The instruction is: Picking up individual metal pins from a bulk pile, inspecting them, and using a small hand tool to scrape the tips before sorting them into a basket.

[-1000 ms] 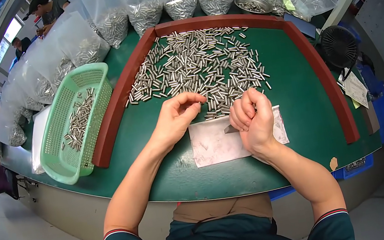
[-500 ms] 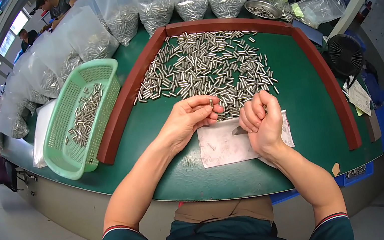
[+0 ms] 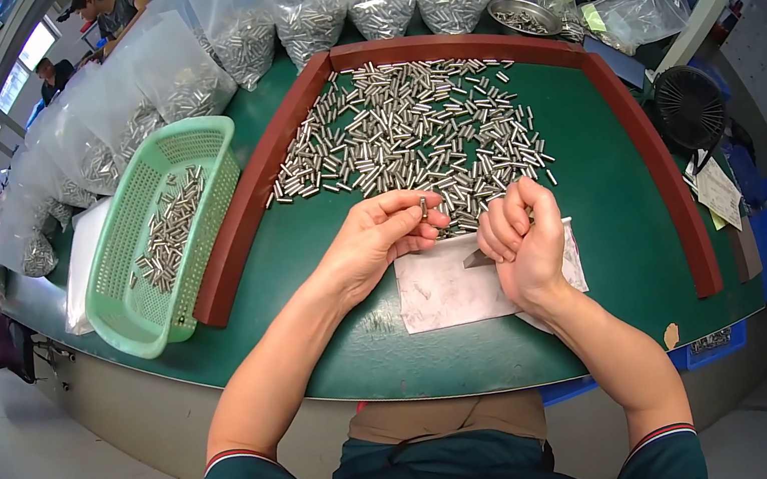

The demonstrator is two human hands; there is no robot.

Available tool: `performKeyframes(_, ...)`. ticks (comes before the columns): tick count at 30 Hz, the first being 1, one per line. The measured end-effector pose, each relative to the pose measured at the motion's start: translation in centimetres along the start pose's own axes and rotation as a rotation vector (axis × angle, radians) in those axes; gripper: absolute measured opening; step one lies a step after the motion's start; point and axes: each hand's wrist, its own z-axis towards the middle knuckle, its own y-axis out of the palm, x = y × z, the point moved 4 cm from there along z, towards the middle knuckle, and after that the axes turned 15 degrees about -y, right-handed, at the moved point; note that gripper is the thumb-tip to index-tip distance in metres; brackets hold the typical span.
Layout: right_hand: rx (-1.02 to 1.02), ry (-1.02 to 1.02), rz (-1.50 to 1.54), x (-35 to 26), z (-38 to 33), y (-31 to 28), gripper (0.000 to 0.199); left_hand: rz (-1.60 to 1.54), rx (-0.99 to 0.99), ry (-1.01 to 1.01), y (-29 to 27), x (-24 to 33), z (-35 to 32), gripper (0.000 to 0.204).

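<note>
My left hand (image 3: pixel 372 245) pinches a small shiny metal pin (image 3: pixel 424 206) upright between thumb and forefinger, just short of the loose pile. Closed in a fist, my right hand (image 3: pixel 529 248) grips a knife-like tool; its flat grey blade (image 3: pixel 477 259) sticks out on the left, and the handle is hidden in the palm. Beneath the right hand lies a stained whitish cloth (image 3: pixel 452 297). Many loose metal pins (image 3: pixel 405 124) spread over the green table (image 3: pixel 355 371) beyond both hands.
A reddish-brown raised border (image 3: pixel 231 250) frames the pins on three sides. To the left stands a green plastic basket (image 3: pixel 203 241) holding more pins. Filled clear bags (image 3: pixel 309 3) line the far edge, near a metal bowl (image 3: pixel 558 23). A black fan (image 3: pixel 689 109) is at right. People sit farther off.
</note>
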Motion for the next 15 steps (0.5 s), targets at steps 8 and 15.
performKeyframes(8, -0.001, 0.008, -0.009, -0.02, -0.02, -0.01, 0.038, -0.191, -0.119, -0.105, 0.07, 0.04, -0.13, 0.029)
performKeyframes(15, 0.006, 0.004, -0.020, -0.02, 0.04, -0.02, 0.039, -0.233, -0.103, -0.108, 0.24, 0.09, -0.25, 0.025)
